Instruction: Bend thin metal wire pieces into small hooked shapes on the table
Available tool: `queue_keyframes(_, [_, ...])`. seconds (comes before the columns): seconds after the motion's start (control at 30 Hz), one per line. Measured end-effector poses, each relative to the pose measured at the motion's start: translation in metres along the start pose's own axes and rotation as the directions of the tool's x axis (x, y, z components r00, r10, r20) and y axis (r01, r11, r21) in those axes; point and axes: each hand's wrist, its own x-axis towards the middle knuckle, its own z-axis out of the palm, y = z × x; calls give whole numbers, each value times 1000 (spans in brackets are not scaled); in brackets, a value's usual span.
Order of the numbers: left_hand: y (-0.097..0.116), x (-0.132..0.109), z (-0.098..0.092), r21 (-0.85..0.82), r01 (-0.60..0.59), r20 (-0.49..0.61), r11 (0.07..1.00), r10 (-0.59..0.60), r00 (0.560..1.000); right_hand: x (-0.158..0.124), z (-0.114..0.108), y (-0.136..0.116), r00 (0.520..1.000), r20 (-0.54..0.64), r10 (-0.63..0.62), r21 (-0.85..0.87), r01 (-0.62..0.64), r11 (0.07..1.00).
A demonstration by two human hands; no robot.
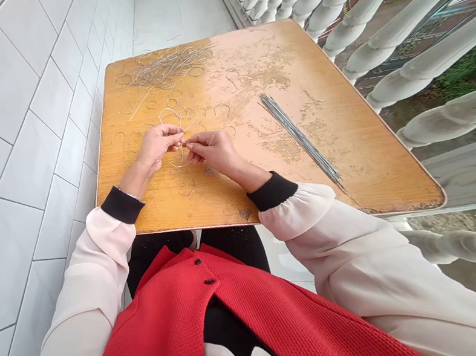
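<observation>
Over the left part of the wooden table (259,168), my left hand (159,144) pinches a thin pale wire (168,110) bent into rounded loops. My right hand (213,150) is closed at the same spot, its fingertips meeting those of the left. Part of the looped wire shows above the fingers and part below them. The exact point where the fingers grip is too small to make out. Several bent wire pieces (220,107) lie flat on the table just beyond my hands.
A tangled heap of wires (167,67) lies at the table's far left. To the right rests a bundle of straight grey wires (300,137). A white tiled wall (7,120) runs along the left, a white balustrade (381,48) along the right.
</observation>
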Motion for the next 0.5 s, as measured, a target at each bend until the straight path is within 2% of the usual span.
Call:
queue_keyframes(0.3, [2, 2, -9, 78, -63, 100, 995, 55, 994, 4, -13, 2, 981, 61, -185, -220, 194, 956])
queue_keyframes(0.5, [4, 2, -13, 137, -65, 143, 988, 45, 989, 3, -15, 0, 977, 54, -208, -324, 214, 922])
